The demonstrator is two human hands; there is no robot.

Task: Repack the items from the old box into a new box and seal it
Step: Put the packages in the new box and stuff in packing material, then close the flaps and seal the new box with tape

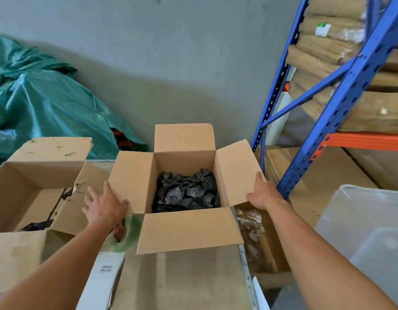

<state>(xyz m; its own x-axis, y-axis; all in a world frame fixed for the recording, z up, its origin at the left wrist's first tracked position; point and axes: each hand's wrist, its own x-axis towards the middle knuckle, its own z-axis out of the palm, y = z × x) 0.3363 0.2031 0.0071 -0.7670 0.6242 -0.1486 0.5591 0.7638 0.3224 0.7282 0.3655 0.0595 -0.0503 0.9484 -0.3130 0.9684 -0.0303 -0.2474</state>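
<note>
The new cardboard box (184, 139) stands open in the middle, all its flaps spread out. Several black patterned packets (186, 193) lie piled inside it. My left hand (106, 204) touches the outer edge of the left flap (132, 182) with fingers spread. My right hand (264, 193) holds the outer edge of the right flap (235, 173), thumb on the flap's upper face. The old, torn box (36, 175) sits at the left, open, with a dark item (36, 225) still visible in its bottom.
A blue and orange rack (323, 108) with stacked flat cardboard rises at the right. A green tarp (41, 101) covers a heap at the back left. A translucent plastic bin (368, 231) stands at the lower right. A green and red object (124, 233) lies blurred under my left wrist.
</note>
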